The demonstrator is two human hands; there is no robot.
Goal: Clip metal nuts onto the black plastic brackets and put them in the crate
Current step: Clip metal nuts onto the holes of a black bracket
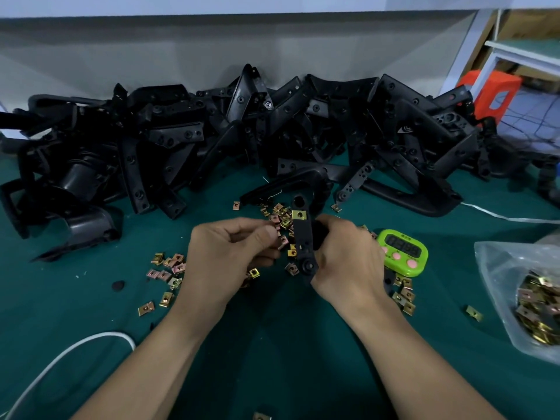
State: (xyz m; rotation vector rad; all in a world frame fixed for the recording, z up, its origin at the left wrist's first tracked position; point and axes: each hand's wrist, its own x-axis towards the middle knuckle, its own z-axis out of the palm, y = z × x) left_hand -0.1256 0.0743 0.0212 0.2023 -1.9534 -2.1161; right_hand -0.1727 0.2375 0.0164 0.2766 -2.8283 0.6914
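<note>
The bench is covered by a dark green mat (272,353), smooth and matt. Along its far side a long heap of black plastic brackets (212,140) is piled against the grey wall. These are moulded parts with flat arms, curved shells and round holes, so interlocked that single pieces are hard to separate by eye. The heap is cut off at the left edge. At the right, a clear crinkled plastic bag (497,268) is laid on the mat and cut off by the frame. Brass-coloured bagged nuts (536,307) are seen through its film, and their number cannot be judged. A lime-green timer (404,251) with pink buttons is partly hidden behind the right hand (345,259), and its digits are too blurred to read. One bracket (303,237), a narrow black strip with holes, is held upright above the mat at the centre. It is gripped from its right side by the curled fingers of the right hand, and its lower end is partly covered. A square metal clipped nut (298,214) is seated near its upper end. The left hand (230,253) is curled, with the thumb pressed towards the forefinger just beside the strip. Whether a nut is pinched there cannot be told. Loose nuts (169,268), small folded squares of yellow and pinkish plated metal, are scattered under and around both hands.
</note>
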